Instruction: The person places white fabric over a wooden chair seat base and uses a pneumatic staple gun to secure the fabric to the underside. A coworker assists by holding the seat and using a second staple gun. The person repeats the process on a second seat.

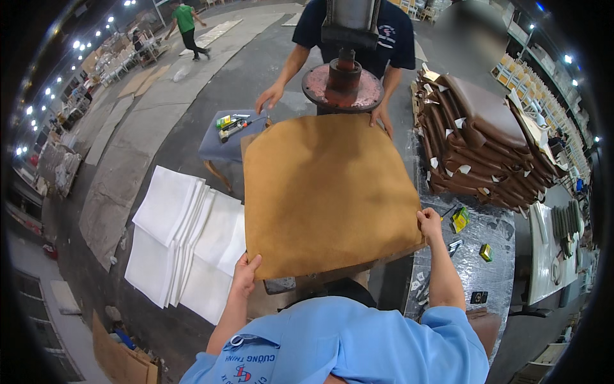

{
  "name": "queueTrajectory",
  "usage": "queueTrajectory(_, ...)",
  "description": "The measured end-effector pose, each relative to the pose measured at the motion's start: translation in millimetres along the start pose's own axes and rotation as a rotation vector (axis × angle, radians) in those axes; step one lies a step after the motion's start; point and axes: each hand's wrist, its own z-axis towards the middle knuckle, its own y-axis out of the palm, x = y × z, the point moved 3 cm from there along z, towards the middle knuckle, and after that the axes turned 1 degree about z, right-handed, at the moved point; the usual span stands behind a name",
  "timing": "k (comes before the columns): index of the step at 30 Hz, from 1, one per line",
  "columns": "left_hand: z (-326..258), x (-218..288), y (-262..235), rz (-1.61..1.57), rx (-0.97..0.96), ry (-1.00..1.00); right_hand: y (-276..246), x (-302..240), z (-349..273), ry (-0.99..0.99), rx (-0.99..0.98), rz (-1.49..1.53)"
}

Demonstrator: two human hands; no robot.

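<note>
A tan, seat-shaped panel (332, 198) with rounded corners, perhaps leather or fabric, lies spread out in front of me. My left hand (244, 272) pinches its near left corner, thumb on top. On the right edge, close to the near right corner, my right hand (430, 224) grips it with curled fingers. Above the panel's far edge hangs a press with a round, reddish metal plate (343, 86), apart from the panel. Across from me, a co-worker in a dark shirt has one hand (382, 121) at the far right corner. What supports the panel underneath is mostly hidden.
A blue-grey padded stool (224, 141) at the left bears a tool and small boxes, near the co-worker's other hand (271, 97). White sheets (169, 205) are stacked below it. Brown upholstered pieces (473, 141) are piled right, behind a plastic-wrapped table (492, 224) with small boxes.
</note>
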Motion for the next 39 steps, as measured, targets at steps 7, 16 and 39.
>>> queueTrajectory(7,0,-5,3,-0.058,0.062,-0.069,3,5,-4,-0.156,0.056,-0.013)
queueTrajectory(16,-9,8,7,0.069,0.202,-0.119,-2,10,-4,-0.011,-0.042,-0.01)
queueTrajectory(39,-2,-25,-32,-0.015,0.319,-0.006,259,-161,-243,-0.59,-1.076,-0.32)
